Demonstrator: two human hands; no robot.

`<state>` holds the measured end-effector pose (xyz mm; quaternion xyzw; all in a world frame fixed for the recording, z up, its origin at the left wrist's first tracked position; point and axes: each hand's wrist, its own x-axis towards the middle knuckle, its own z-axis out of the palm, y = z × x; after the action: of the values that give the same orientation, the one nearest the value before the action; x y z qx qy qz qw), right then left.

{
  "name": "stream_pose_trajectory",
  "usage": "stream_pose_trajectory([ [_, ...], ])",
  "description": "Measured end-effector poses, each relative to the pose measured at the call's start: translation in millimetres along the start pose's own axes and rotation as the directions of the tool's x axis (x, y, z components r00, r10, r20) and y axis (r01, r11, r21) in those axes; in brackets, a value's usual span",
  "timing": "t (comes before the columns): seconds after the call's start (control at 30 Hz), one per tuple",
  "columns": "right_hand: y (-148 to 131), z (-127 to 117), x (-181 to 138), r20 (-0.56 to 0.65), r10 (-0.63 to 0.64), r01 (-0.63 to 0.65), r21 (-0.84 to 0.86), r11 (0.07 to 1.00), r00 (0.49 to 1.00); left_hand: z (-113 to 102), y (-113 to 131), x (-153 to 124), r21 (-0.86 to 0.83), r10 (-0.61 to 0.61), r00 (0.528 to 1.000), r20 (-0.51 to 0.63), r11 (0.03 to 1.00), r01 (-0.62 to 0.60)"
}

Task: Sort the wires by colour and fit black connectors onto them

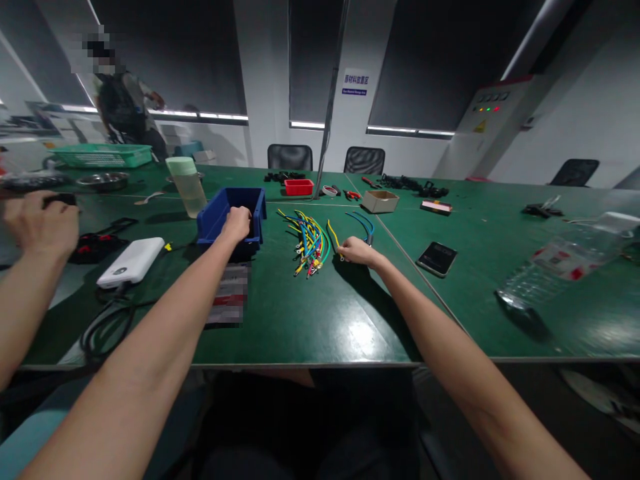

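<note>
My left hand (239, 223) reaches over the front of a blue plastic bin (213, 223), its fingers curled down inside. What they hold, if anything, is hidden by the hand. My right hand (356, 252) is closed at the lower end of a short yellow wire (333, 235), which lies on the table. Between the hands lies a loose pile of yellow, blue, green and red wires (311, 240) with crimped metal terminals at their near ends. Just beyond my right hand are a few blue wires (367, 225), partly hidden behind it.
A co-worker's hand (43, 223) is at the left, near a white power bank (133, 262) with a cable. A bottle (187, 187) stands behind the bin. Farther back are a red tray (299, 187) and cardboard box (380, 201). A phone (437, 259) and water bottle (560, 263) are right.
</note>
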<state>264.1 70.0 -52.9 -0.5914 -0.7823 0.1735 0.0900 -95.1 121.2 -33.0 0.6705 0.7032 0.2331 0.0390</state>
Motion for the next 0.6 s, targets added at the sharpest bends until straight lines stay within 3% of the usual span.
stream_pose_trajectory([
  [0.23,-2,3,-5,0.041,0.04,-0.055,0.496,0.866,0.998,-6,8,-14,0.127,0.019,0.992,-0.122,0.992,-0.003],
  [0.6,-2,9,-4,0.07,0.061,-0.093,0.701,0.707,0.996,-21,28,-31,0.057,-0.024,0.959,-0.283,0.998,0.042],
])
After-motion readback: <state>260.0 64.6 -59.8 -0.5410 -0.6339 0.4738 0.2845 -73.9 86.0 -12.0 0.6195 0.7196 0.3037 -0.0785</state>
